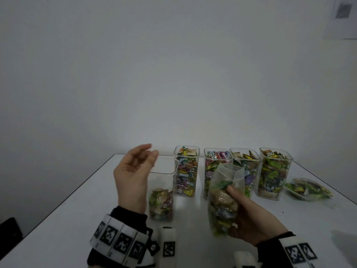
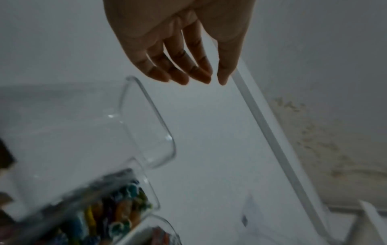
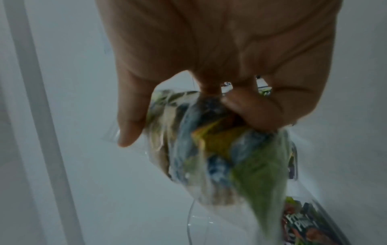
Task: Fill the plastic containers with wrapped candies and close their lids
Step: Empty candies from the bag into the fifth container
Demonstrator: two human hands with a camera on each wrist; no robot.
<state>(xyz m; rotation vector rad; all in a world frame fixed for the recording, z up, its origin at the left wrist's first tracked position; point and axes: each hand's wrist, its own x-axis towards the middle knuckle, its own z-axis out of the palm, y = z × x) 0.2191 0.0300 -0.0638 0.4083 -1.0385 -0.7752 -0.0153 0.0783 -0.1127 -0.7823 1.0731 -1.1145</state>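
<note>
1. Our right hand (image 1: 257, 217) has its grip closed around a clear plastic bag of wrapped candies (image 1: 224, 202), thumb across the front and fingers behind; the right wrist view shows the fingers (image 3: 251, 106) curled into the bag (image 3: 220, 149), whose loose open top stands upright above the thumb.
2. Our left hand (image 1: 133, 176) is raised with palm turned inward and an open, empty grip; in the left wrist view its fingers (image 2: 178, 66) hang relaxed and slightly bent, touching nothing.
3. Just beside the left hand stands a clear container (image 1: 164, 190) on the bench (image 1: 67, 219), lid off, with candies filling only its lower part.
4. Behind it, along the far side of the bench, we see four more clear containers in a row: the first (image 1: 186, 173), second (image 1: 212, 167), third (image 1: 249, 167) and fourth (image 1: 274, 173), all packed with wrapped candies to the rim and uncovered.
5. The held bag hangs in front of the second and third of these.
6. At the far right, another bag of candies (image 1: 309, 188) lies flat on the bench.
7. A plain pale wall (image 1: 173, 74) rises behind the bench.
</note>
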